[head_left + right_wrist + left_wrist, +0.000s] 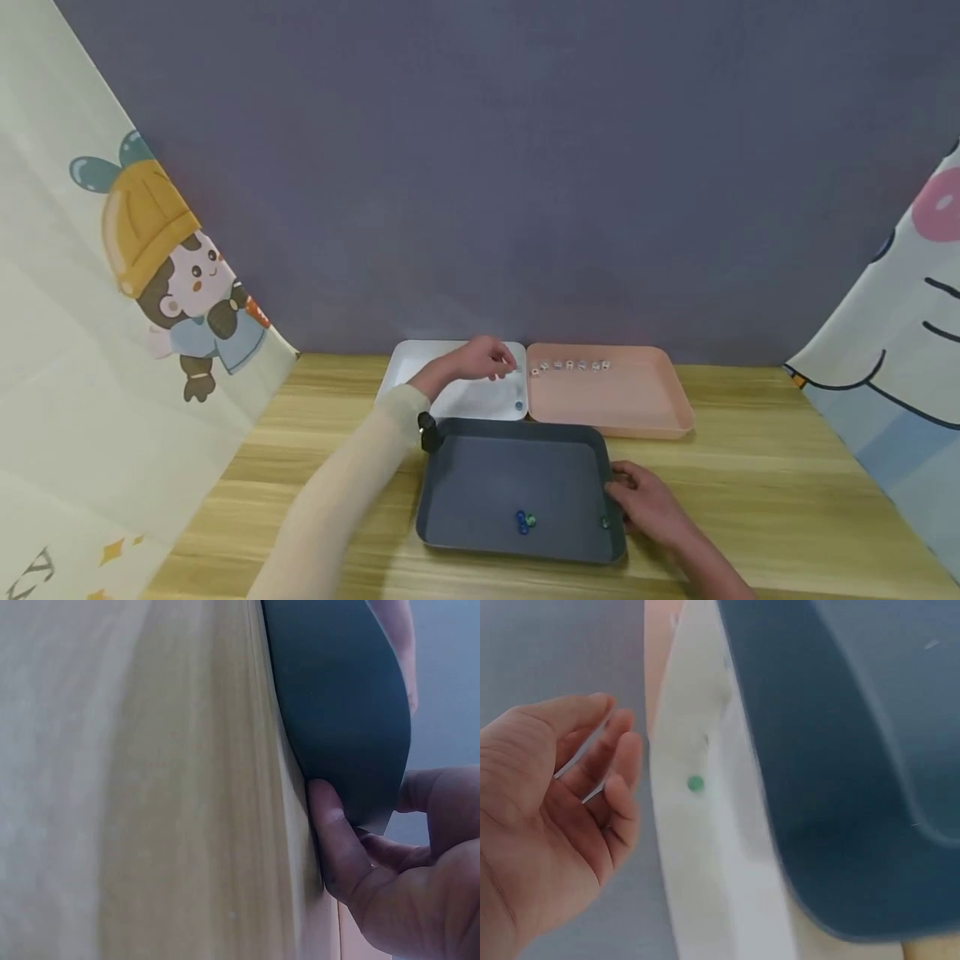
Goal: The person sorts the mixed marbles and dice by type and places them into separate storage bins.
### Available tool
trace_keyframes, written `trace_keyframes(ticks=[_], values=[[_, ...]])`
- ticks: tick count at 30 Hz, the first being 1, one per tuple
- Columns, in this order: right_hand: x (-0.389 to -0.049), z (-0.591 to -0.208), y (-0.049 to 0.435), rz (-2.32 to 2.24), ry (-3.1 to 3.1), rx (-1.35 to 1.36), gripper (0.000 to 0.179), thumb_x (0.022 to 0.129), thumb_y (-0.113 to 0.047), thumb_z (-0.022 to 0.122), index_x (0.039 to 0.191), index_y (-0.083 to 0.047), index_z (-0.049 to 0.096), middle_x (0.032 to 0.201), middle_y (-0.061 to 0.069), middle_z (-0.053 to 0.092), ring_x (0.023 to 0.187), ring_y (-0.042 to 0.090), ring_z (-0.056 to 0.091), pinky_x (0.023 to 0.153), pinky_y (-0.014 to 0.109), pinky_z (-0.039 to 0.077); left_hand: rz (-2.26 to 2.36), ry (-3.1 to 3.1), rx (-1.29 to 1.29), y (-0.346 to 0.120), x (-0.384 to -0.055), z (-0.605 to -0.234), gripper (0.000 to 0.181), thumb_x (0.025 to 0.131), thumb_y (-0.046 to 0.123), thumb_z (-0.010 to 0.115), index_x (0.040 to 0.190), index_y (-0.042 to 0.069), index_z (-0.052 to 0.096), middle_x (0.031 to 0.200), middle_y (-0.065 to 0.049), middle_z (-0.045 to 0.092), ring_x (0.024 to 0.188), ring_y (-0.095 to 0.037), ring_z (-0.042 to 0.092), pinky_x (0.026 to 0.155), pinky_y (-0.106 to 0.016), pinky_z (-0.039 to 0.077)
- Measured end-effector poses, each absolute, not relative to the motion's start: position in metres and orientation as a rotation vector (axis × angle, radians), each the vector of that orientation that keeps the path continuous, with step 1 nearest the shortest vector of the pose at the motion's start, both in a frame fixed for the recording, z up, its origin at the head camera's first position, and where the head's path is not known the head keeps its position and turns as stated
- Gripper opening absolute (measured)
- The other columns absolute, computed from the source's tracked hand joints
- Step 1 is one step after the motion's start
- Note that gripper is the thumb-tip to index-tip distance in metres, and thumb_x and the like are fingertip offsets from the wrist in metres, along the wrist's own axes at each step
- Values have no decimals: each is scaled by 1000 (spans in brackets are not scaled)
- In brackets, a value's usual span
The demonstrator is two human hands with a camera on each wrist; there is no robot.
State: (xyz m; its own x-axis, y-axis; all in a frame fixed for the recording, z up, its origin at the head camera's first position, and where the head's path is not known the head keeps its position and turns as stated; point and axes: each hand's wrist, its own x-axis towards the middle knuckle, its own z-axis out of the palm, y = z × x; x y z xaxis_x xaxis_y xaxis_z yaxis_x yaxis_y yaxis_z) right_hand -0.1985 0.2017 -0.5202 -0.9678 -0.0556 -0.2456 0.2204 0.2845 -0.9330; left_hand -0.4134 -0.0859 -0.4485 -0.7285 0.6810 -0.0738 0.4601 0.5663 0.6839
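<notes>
My left hand (483, 358) hovers over the white tray (405, 362), its fingers loosely bent and nothing visible between them. A green marble (696, 784) lies in that tray in the left wrist view. Small blue marble (518, 406) is by its right side in the head view. With thumb and fingers on either side of the wall, my right hand (651, 504) grips the right edge of the dark grey tray (510, 475). Inside that tray, blue marbles (522, 528) and a green marble (531, 520) cluster near the front; another green marble (605, 522) sits by the right wall.
Right of the white tray stands a pink tray (607, 404), with several white dice (570, 365) in a row near its back left. All trays stand on a wood-grain table (765, 467). A grey backdrop (525, 167) rises behind, with printed cloths at both sides.
</notes>
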Motion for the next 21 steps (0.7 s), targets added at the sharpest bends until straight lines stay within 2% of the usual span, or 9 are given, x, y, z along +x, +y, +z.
trace_keyframes(ticks=[3, 6, 11, 16, 21], values=[[-197, -520, 202, -1728, 2337, 142, 46, 95, -7, 55, 135, 12, 43, 98, 15, 60, 72, 24, 60, 58, 41, 55, 820, 2432, 1072, -83, -393, -445, 23, 98, 11, 57, 114, -2, 68, 103, -17, 69, 86, -31, 66, 71, -36, 54], [-198, -519, 202, -1714, 2343, 127, 46, 96, -8, 55, 135, 11, 44, 98, 16, 59, 73, 24, 61, 58, 40, 55, 702, 2435, 1172, -81, -371, -441, 20, 97, 13, 59, 112, 5, 71, 97, -5, 70, 80, -19, 66, 68, -27, 51], [-201, -515, 201, -1683, 2329, 136, 46, 97, -11, 53, 135, 11, 44, 102, 17, 60, 74, 24, 61, 60, 40, 55, 562, 2396, 1242, -75, -336, -436, 18, 94, 15, 65, 110, 11, 72, 90, 10, 67, 77, -2, 61, 69, -20, 49], [-200, -516, 202, -1641, 2339, 154, 45, 97, -12, 52, 135, 11, 44, 102, 16, 59, 75, 23, 61, 60, 40, 55, 439, 2320, 1223, -67, -305, -439, 21, 92, 17, 69, 113, 12, 70, 87, 14, 64, 76, 1, 60, 67, -18, 49], [-201, -518, 203, -1661, 2345, 124, 46, 97, -12, 53, 135, 11, 43, 105, 17, 60, 74, 24, 59, 60, 40, 54, 346, 2294, 1240, -62, -290, -446, 23, 90, 17, 72, 113, 16, 70, 85, 15, 62, 72, 1, 58, 64, -17, 48]])
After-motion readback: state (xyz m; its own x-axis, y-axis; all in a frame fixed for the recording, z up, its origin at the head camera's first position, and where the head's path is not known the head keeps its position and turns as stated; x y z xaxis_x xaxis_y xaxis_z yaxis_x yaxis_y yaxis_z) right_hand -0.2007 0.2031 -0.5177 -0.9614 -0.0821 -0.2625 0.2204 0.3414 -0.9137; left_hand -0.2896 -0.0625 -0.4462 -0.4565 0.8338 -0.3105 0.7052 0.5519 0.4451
